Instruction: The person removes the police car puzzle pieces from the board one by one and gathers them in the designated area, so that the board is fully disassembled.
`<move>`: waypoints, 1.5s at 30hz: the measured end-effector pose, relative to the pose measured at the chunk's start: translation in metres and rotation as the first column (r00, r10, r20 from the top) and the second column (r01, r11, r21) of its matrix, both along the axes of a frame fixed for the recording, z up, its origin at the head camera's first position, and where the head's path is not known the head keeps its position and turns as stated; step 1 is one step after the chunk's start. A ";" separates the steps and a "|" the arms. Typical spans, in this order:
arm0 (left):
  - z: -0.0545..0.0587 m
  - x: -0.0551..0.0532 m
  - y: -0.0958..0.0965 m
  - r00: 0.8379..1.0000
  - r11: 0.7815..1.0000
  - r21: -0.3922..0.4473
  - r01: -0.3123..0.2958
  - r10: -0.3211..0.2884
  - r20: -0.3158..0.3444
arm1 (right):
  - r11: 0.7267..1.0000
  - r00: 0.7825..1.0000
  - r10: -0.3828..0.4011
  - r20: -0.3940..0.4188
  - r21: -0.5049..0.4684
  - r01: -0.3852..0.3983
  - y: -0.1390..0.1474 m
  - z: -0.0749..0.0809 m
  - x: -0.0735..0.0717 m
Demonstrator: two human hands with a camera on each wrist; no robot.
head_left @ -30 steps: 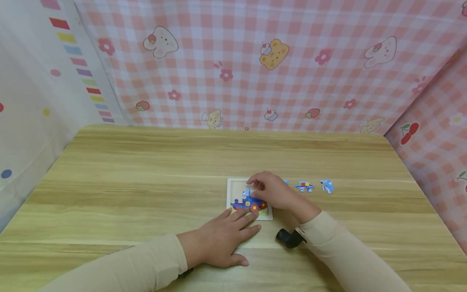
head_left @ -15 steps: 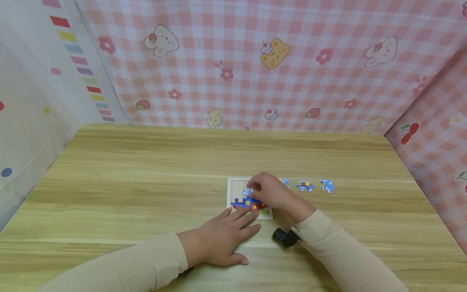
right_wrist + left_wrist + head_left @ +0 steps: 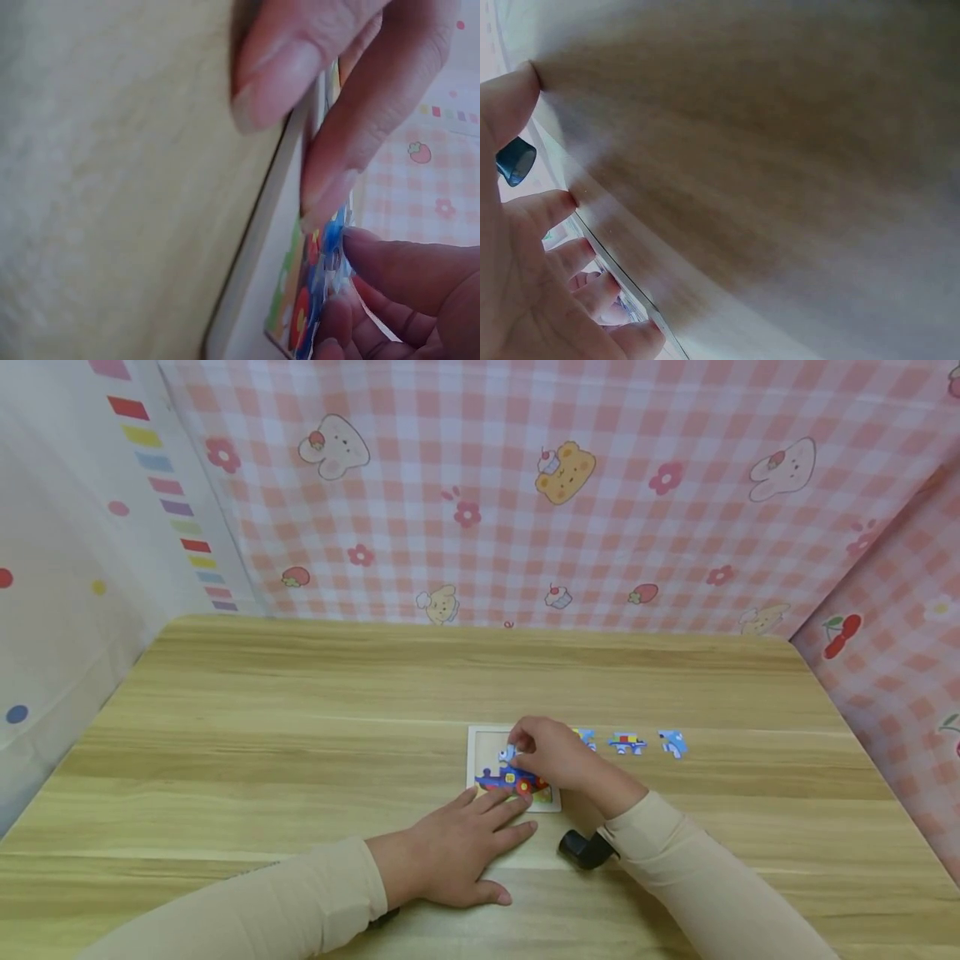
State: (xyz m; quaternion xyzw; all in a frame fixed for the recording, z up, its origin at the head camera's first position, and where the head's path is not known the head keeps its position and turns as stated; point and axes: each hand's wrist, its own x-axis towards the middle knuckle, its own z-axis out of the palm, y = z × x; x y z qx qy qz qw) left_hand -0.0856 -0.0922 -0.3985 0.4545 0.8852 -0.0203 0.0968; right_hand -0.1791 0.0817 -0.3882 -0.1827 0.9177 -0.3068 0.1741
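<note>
A small square jigsaw puzzle in a pale tray [image 3: 471, 752] lies on the table, with a blue train picture [image 3: 495, 781] partly filling it. My left hand [image 3: 461, 852] lies palm down with fingers spread; its fingertips rest on the tray's near edge. Above the tray's right side, my right hand [image 3: 558, 756] pinches a light blue puzzle piece [image 3: 334, 240] between thumb and fingers, at the upper part of the train. The right hand hides the tray's right side. In the right wrist view, left fingers [image 3: 281, 82] hold the tray's rim.
Three loose puzzle pieces lie in a row right of the tray: one [image 3: 587, 739] partly behind the right hand, one [image 3: 627, 743] in the middle, one [image 3: 672, 742] farthest right. A black wrist-worn device [image 3: 585, 849] hangs under the right sleeve. A checked cloth [image 3: 480, 560] stands behind the table.
The right hand and forearm have shifted slightly left, so more of the nearest loose piece shows. The pinching fingers have drawn closer together. The left hand stays in place.
</note>
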 end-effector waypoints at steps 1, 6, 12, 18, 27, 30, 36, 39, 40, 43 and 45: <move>0.000 0.000 0.000 1.000 1.000 0.000 -0.001 0.001 -0.002 | 1.000 1.000 -0.002 0.002 -0.007 0.002 0.000 0.000 0.000; -0.001 -0.001 0.001 1.000 1.000 -0.011 -0.006 0.006 -0.011 | 0.999 1.000 0.003 0.023 -0.053 -0.001 0.000 0.001 0.000; -0.002 0.000 0.001 1.000 1.000 -0.011 -0.003 0.002 -0.023 | 0.997 0.999 0.006 0.039 -0.074 -0.003 0.001 0.000 0.000; -0.001 0.000 0.001 1.000 1.000 -0.003 0.002 -0.002 -0.026 | 0.995 0.999 0.011 0.038 -0.097 -0.008 0.001 -0.001 0.000; -0.001 -0.001 -0.001 1.000 1.000 0.022 0.015 -0.014 -0.023 | 0.983 1.000 0.017 0.025 -0.181 -0.012 0.005 0.000 0.002; -0.001 -0.001 -0.001 1.000 1.000 0.018 0.013 -0.013 -0.013 | 0.978 1.000 0.005 0.019 -0.208 0.000 0.008 0.001 0.002; 0.001 -0.001 0.000 1.000 1.000 -0.001 -0.001 0.001 0.013 | 0.969 0.999 -0.040 0.031 -0.244 0.046 0.017 0.003 -0.001; 0.001 -0.001 0.000 1.000 1.000 0.003 0.000 0.000 0.016 | 0.969 0.997 -0.070 0.022 -0.237 0.074 0.022 0.006 -0.001; 0.000 -0.001 0.000 1.000 1.000 0.004 0.001 -0.001 0.015 | 0.969 0.997 -0.079 0.017 -0.233 0.081 0.023 0.007 -0.001; 0.000 -0.001 0.000 1.000 1.000 0.007 0.000 0.000 0.022 | 0.968 0.996 -0.094 0.002 -0.234 0.091 0.029 0.010 -0.002; -0.001 -0.001 0.000 1.000 1.000 0.007 -0.001 0.001 0.023 | 0.967 0.995 -0.101 -0.004 -0.236 0.097 0.034 0.012 -0.003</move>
